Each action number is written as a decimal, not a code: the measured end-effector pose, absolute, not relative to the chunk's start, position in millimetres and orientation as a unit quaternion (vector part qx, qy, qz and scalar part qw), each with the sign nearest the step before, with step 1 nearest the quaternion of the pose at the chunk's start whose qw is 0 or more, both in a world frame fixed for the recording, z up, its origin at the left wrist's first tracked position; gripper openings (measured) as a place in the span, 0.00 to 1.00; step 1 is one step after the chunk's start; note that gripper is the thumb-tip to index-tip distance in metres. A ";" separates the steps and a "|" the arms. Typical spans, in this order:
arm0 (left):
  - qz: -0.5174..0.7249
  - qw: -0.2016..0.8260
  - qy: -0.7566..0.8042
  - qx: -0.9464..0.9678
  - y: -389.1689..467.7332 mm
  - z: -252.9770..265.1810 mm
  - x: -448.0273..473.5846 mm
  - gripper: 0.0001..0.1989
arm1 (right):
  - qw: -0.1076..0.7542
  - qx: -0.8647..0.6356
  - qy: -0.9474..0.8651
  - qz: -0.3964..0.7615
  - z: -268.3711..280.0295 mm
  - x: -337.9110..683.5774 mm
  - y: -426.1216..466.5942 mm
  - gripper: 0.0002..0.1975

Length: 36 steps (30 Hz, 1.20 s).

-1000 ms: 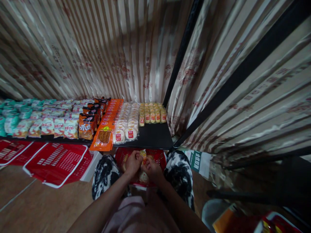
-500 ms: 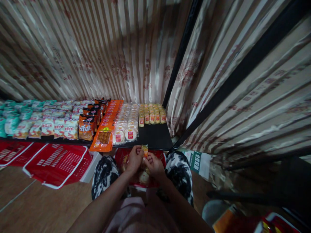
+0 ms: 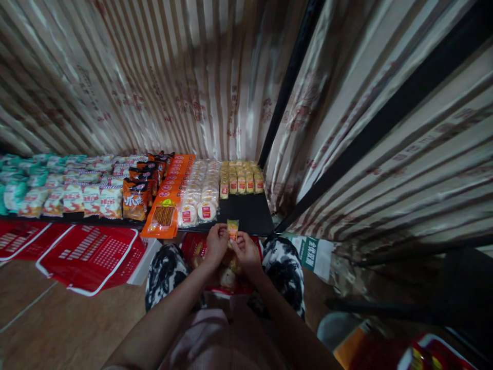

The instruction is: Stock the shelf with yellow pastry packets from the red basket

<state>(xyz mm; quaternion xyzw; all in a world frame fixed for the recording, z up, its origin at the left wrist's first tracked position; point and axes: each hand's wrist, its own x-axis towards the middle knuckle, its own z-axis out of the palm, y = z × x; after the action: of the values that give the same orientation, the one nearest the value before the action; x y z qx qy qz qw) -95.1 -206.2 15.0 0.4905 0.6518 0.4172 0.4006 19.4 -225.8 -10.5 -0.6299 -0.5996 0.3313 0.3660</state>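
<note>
1. A small yellow, rectangular packet of glossy film with an orange-red label [image 3: 233,229] stands roughly upright between the two hands, in front of the near edge of a flat, matte black shelf [image 3: 246,216].
2. At the shelf's far right sit tight rows of matching yellow blocky packets [image 3: 242,180], their wrappers shiny and crimped.
3. Left of these lie round, pale cakes in clear, wrinkled film with red labels [image 3: 198,195], then flat, smooth orange pouches [image 3: 169,190], puffy black-and-orange bags [image 3: 135,200], pillow-shaped white bags [image 3: 90,198] and, at the far left, crinkled teal bags [image 3: 15,195].
4. Behind, a pale, striped, pleated fabric [image 3: 211,77] hangs with a slight sheen, crossed by straight black poles [image 3: 289,87].
5. Near the knees, a red, perforated plastic basket [image 3: 190,246] contains pale wrapped pieces [image 3: 228,279], partly hidden by the arms.
6. Left hand [image 3: 217,244]: the grip is narrow, fingers curled, thumb and fingertips at the packet's left edge.
7. Right hand [image 3: 246,254]: the grip is a close pinch, thumb and bent fingers holding the packet's lower right side.
</note>
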 end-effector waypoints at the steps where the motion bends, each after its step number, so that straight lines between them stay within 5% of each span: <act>1: 0.413 0.390 0.656 0.496 -205.4 15.4 -94.8 0.09 | 0.366 -0.629 -0.599 0.333 -10.1 19.2 -224.7 0.16; 36: 0.349 0.318 0.680 0.560 -149.0 21.1 -68.4 0.22 | 0.356 -0.688 -0.589 0.231 4.6 26.7 -146.3 0.12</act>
<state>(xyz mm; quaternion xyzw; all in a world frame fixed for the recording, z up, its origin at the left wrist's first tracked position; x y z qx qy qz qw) -68.4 -149.0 21.1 0.5601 0.6804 0.3494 0.3182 26.7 -146.3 4.6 -0.6877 -0.5887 0.2313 0.3565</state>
